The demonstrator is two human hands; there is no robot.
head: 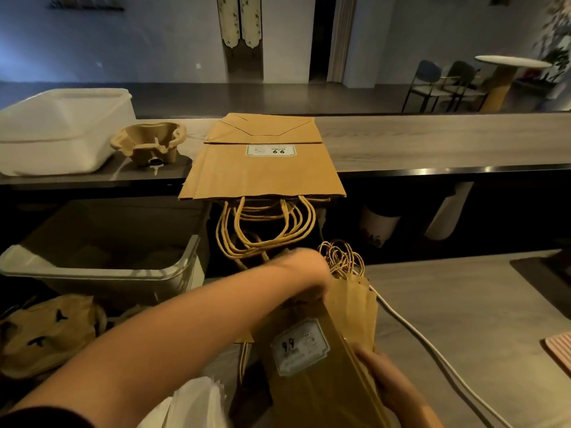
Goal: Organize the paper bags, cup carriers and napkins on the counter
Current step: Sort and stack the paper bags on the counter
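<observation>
A stack of flat brown paper bags (262, 168) lies on the upper counter (432, 140), its twine handles hanging over the front edge. Left of it stand nested pulp cup carriers (150, 143). Lower down I hold a second bundle of folded paper bags (327, 359) upright over the lower counter. My left hand (304, 268) grips the bundle's top end by the handles. My right hand (381, 370) grips its right edge lower down. More cup carriers (46, 332) lie at the lower left. White napkins or paper (197, 403) show at the bottom edge.
A white plastic tub (61, 128) sits upside down at the upper counter's left end. A grey bin (102, 254) stands open below it. A white cable (432, 353) crosses the lower counter (463, 304). A pink striped mat (560, 350) lies at the right edge.
</observation>
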